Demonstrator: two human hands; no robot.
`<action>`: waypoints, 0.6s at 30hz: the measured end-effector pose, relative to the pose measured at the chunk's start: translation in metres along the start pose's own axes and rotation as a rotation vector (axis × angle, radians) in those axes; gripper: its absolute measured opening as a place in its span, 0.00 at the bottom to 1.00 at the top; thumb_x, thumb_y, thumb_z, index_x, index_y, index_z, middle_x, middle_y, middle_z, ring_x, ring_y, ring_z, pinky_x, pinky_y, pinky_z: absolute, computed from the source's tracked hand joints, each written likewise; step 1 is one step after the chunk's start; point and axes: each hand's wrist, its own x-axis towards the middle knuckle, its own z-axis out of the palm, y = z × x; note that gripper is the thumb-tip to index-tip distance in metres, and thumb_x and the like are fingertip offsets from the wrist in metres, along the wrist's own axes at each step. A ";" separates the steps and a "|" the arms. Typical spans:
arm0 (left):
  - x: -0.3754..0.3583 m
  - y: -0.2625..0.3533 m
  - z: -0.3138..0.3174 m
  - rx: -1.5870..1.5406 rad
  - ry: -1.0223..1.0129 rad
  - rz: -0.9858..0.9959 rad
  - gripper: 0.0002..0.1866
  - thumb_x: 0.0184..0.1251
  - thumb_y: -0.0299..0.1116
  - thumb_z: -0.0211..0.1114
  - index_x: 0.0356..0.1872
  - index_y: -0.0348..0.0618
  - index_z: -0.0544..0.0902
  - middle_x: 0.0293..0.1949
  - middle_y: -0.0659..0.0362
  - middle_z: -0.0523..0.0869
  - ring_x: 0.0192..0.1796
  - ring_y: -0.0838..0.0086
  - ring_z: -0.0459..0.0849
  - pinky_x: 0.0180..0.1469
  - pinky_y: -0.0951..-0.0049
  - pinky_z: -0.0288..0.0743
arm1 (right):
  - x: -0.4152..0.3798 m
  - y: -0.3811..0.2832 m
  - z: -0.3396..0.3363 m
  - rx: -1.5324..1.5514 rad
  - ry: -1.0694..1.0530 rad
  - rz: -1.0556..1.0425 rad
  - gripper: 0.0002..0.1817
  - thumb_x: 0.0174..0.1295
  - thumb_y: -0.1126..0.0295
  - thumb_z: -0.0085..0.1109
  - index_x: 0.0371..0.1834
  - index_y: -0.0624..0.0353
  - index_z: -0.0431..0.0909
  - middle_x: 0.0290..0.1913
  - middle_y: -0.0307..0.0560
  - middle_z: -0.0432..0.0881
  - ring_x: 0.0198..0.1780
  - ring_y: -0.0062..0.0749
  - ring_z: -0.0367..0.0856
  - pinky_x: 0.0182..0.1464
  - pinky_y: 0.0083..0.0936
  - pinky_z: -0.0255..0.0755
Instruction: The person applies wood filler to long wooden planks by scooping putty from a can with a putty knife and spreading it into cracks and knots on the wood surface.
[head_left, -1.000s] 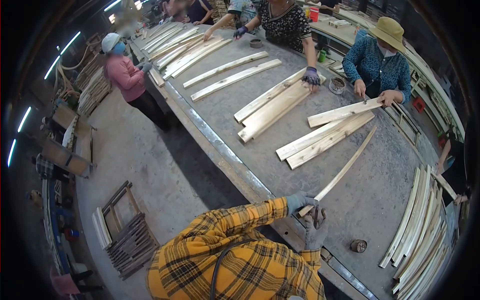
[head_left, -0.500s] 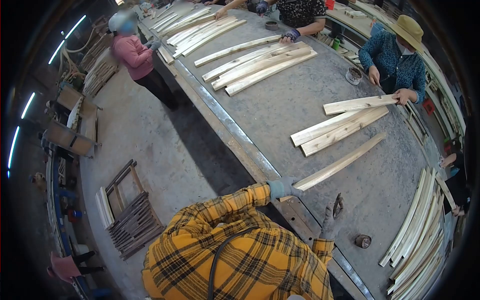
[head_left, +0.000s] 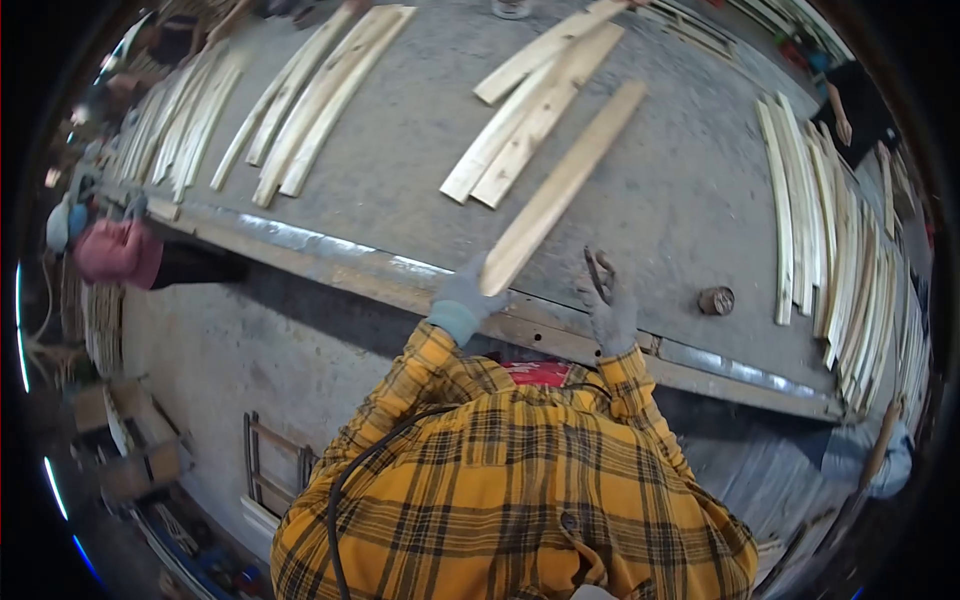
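Observation:
My left hand point(head_left: 464, 302), in a grey glove, is closed on the near end of a wooden board point(head_left: 566, 186). The board slants away over the grey tabletop, its broad pale face showing. To the right, my gloved right hand point(head_left: 612, 314) is closed around a thin dark tool point(head_left: 597, 272) pointing up from the fingers; I cannot tell its kind. A small dark-stained can point(head_left: 715, 300) stands on the table right of that hand. Beyond the held board lie two more boards point(head_left: 540, 125), with another board point(head_left: 545, 52) slanting across at their far end.
Groups of boards point(head_left: 325, 100) lie on the table's left part, and a long row of strips point(head_left: 835, 250) on the right. A metal strip point(head_left: 330, 243) runs along the near edge. A person in pink point(head_left: 115, 252) stands at the left; another person point(head_left: 855, 110) is behind the right-hand strips.
My view has swung round, so the table edge now runs more across the picture. The held board shows more of its broad face. Both hands keep their holds.

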 end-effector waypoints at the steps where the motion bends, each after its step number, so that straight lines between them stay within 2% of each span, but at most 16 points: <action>1: 0.001 0.001 0.000 0.032 0.031 -0.005 0.40 0.48 0.53 0.69 0.63 0.51 0.67 0.50 0.46 0.80 0.51 0.54 0.80 0.51 0.59 0.74 | -0.001 0.004 0.000 -0.012 0.007 0.011 0.30 0.58 0.69 0.65 0.64 0.60 0.64 0.41 0.45 0.80 0.40 0.26 0.80 0.42 0.22 0.75; 4: -0.001 0.007 0.000 0.177 0.068 -0.064 0.42 0.47 0.54 0.70 0.64 0.53 0.66 0.50 0.48 0.80 0.52 0.54 0.79 0.51 0.59 0.74 | -0.002 0.012 0.000 0.029 0.038 -0.006 0.29 0.57 0.68 0.66 0.62 0.59 0.66 0.37 0.42 0.79 0.38 0.24 0.79 0.40 0.21 0.75; 5: 0.001 0.001 0.004 0.189 0.112 -0.009 0.43 0.47 0.54 0.71 0.64 0.46 0.66 0.42 0.49 0.82 0.49 0.57 0.81 0.50 0.60 0.75 | -0.003 0.013 0.000 0.027 0.049 -0.021 0.29 0.57 0.68 0.66 0.61 0.59 0.67 0.37 0.42 0.79 0.39 0.24 0.79 0.41 0.20 0.74; 6: 0.004 -0.008 0.008 0.193 0.103 0.003 0.43 0.47 0.54 0.71 0.64 0.46 0.66 0.42 0.49 0.82 0.49 0.57 0.81 0.50 0.60 0.75 | -0.003 0.012 0.000 0.028 0.064 -0.017 0.29 0.57 0.68 0.66 0.61 0.59 0.67 0.37 0.42 0.79 0.39 0.24 0.79 0.41 0.20 0.74; 8: 0.007 -0.019 0.006 -0.366 -0.065 0.093 0.38 0.53 0.49 0.69 0.61 0.39 0.68 0.33 0.53 0.81 0.37 0.66 0.83 0.38 0.67 0.78 | -0.004 0.007 -0.001 0.013 0.064 0.012 0.29 0.56 0.69 0.67 0.61 0.59 0.67 0.38 0.42 0.79 0.38 0.23 0.79 0.40 0.20 0.74; 9: 0.008 -0.025 0.005 -0.364 -0.071 0.097 0.38 0.53 0.49 0.69 0.61 0.39 0.68 0.33 0.53 0.81 0.37 0.66 0.83 0.38 0.67 0.78 | -0.004 0.006 -0.002 0.014 0.072 0.014 0.29 0.56 0.69 0.67 0.61 0.59 0.67 0.38 0.42 0.79 0.38 0.23 0.79 0.40 0.20 0.74; 11: 0.002 -0.020 -0.013 -0.807 -0.442 -0.131 0.30 0.59 0.42 0.66 0.59 0.35 0.70 0.29 0.57 0.78 0.25 0.76 0.79 0.26 0.77 0.74 | -0.003 0.004 -0.005 -0.095 0.040 0.052 0.29 0.57 0.69 0.65 0.62 0.58 0.66 0.39 0.41 0.79 0.36 0.20 0.77 0.38 0.17 0.72; 12: 0.001 -0.026 -0.014 -0.804 -0.444 -0.131 0.30 0.59 0.42 0.66 0.59 0.35 0.70 0.29 0.57 0.78 0.25 0.76 0.79 0.26 0.77 0.74 | -0.001 0.007 -0.003 -0.093 0.042 0.053 0.29 0.57 0.69 0.65 0.62 0.58 0.66 0.39 0.41 0.79 0.36 0.20 0.77 0.38 0.17 0.72; 14: -0.008 -0.038 -0.015 -1.050 -0.532 -0.230 0.25 0.62 0.37 0.64 0.57 0.37 0.70 0.27 0.60 0.76 0.19 0.81 0.74 0.19 0.83 0.67 | 0.001 0.010 0.004 0.230 0.090 -0.078 0.22 0.59 0.68 0.62 0.57 0.58 0.73 0.33 0.37 0.79 0.31 0.17 0.75 0.34 0.15 0.70; 15: -0.013 -0.043 -0.014 -1.050 -0.536 -0.237 0.25 0.62 0.37 0.64 0.57 0.37 0.70 0.27 0.60 0.76 0.19 0.81 0.74 0.19 0.83 0.67 | 0.005 0.011 0.000 0.231 0.091 -0.071 0.22 0.59 0.68 0.62 0.57 0.58 0.73 0.33 0.37 0.79 0.31 0.17 0.75 0.34 0.15 0.70; 17: -0.024 -0.042 -0.016 -1.233 -0.565 -0.273 0.18 0.62 0.39 0.63 0.46 0.38 0.73 0.29 0.60 0.76 0.25 0.79 0.75 0.23 0.79 0.69 | 0.020 -0.011 -0.011 -0.145 0.009 0.072 0.16 0.61 0.69 0.58 0.53 0.57 0.78 0.27 0.35 0.79 0.28 0.14 0.73 0.31 0.14 0.67; 18: -0.027 -0.045 -0.017 -1.231 -0.569 -0.278 0.18 0.62 0.39 0.63 0.46 0.38 0.73 0.29 0.60 0.76 0.25 0.79 0.75 0.23 0.79 0.69 | 0.031 -0.020 -0.012 -0.144 0.010 0.078 0.16 0.61 0.69 0.58 0.53 0.57 0.78 0.27 0.35 0.79 0.28 0.14 0.73 0.31 0.14 0.67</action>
